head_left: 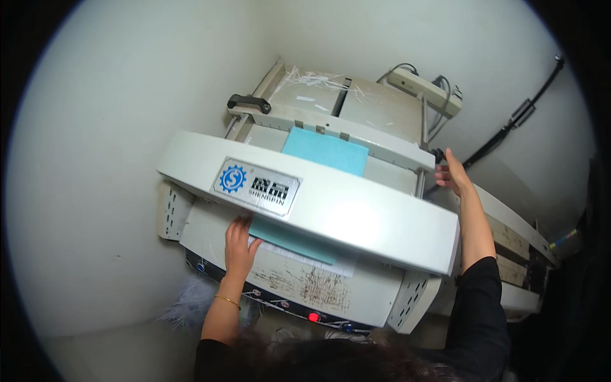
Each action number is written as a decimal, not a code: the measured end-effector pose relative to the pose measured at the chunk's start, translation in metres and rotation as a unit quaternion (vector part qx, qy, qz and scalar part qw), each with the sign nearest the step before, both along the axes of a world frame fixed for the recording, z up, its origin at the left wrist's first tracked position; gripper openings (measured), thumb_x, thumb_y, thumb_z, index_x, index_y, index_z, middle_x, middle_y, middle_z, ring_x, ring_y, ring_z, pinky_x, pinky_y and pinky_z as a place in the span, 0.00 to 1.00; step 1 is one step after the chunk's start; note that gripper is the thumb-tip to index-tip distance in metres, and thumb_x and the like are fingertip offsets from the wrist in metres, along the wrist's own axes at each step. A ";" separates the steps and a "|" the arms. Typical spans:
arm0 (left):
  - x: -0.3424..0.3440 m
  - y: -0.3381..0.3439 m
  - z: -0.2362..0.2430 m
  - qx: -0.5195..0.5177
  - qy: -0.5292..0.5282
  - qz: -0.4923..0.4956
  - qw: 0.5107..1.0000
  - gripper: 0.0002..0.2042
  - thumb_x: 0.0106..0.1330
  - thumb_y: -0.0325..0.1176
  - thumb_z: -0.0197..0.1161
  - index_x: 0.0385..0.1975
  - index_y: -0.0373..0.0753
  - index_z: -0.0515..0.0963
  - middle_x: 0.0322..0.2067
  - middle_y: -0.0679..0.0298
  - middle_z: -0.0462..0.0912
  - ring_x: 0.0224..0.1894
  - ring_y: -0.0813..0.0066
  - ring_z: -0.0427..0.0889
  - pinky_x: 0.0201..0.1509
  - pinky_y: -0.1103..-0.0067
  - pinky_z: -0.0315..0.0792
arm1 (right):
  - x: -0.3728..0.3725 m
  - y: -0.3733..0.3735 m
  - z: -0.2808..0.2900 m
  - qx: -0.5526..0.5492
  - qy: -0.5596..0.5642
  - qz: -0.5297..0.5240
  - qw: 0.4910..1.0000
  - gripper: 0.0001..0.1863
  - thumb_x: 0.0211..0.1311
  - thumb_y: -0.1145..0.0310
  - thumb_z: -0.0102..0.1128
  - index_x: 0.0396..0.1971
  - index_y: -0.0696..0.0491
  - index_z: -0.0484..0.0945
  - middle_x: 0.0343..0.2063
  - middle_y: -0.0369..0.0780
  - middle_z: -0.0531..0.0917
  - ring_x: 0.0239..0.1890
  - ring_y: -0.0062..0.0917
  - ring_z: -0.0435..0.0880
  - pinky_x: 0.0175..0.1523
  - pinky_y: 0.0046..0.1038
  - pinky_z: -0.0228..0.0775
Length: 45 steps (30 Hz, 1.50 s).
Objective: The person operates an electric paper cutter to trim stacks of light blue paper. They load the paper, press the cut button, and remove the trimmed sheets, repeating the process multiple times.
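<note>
A light-coloured paper cutting machine (pixel 375 219) stands before me, its wide beam crossing the bed. Light-blue sheets (pixel 328 151) show behind the beam, against the back guide. In front, a teal sheet (pixel 293 240) lies on white printed sheets (pixel 344 264) and runs under the beam. My left hand (pixel 238 245) holds the left end of this paper stack, thumb at its front edge; some fingertips are hidden by the beam. My right hand (pixel 453 173) is open, holding nothing, its fingers apart beside a black knob (pixel 438 155) at the machine's right side.
A black handle (pixel 249 103) rises at the machine's back left. White paper strips (pixel 315 79) litter the rear bed. Behind are a power strip (pixel 423 92) and cables. A red-lit button (pixel 314 316) glows on the front panel. Another machine (pixel 509 254) stands at the right.
</note>
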<state>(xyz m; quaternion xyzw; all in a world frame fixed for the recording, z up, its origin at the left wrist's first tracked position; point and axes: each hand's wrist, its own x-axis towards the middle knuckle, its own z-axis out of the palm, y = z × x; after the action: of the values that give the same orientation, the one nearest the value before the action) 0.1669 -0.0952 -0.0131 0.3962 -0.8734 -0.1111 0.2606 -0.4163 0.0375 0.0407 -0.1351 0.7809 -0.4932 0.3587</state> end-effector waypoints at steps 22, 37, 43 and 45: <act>-0.001 0.002 -0.001 0.038 -0.056 0.025 0.997 0.28 0.50 0.29 0.68 0.53 0.31 0.68 0.55 0.49 0.67 0.59 0.47 0.63 0.62 0.62 0.61 | -0.026 -0.022 -0.062 -0.194 0.463 0.196 0.842 0.15 0.70 0.68 0.41 0.51 0.53 0.73 0.48 0.40 0.73 0.53 0.27 0.70 0.58 0.24 0.59; 0.000 0.002 -0.001 -0.003 -0.034 0.007 0.999 0.28 0.51 0.33 0.70 0.51 0.30 0.69 0.56 0.48 0.66 0.61 0.47 0.63 0.63 0.63 0.61 | -0.044 -0.016 -0.062 -0.246 -0.028 0.121 0.961 0.19 0.72 0.54 0.44 0.50 0.52 0.73 0.40 0.33 0.74 0.36 0.15 0.75 0.41 0.20 0.73; 0.000 0.002 0.000 -0.002 -0.032 0.010 0.999 0.28 0.51 0.33 0.69 0.52 0.31 0.68 0.56 0.48 0.66 0.61 0.48 0.62 0.63 0.64 0.61 | -0.040 -0.009 -0.043 -0.187 0.386 0.236 0.872 0.17 0.71 0.64 0.44 0.55 0.53 0.71 0.51 0.38 0.75 0.54 0.26 0.72 0.59 0.27 0.61; -0.001 0.003 0.002 -0.003 -0.028 0.010 1.000 0.28 0.51 0.33 0.69 0.53 0.31 0.68 0.56 0.49 0.66 0.61 0.48 0.62 0.63 0.64 0.61 | -0.032 -0.005 -0.041 -0.161 0.429 0.246 0.854 0.18 0.63 0.76 0.50 0.54 0.56 0.70 0.54 0.44 0.73 0.60 0.34 0.69 0.63 0.30 0.58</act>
<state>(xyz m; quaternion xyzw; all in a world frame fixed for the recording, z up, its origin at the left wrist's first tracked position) 0.1663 -0.0922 -0.0115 0.4066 -0.8767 -0.0949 0.2387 -0.4487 0.0321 -0.0005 -0.5770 0.7083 -0.4004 0.0707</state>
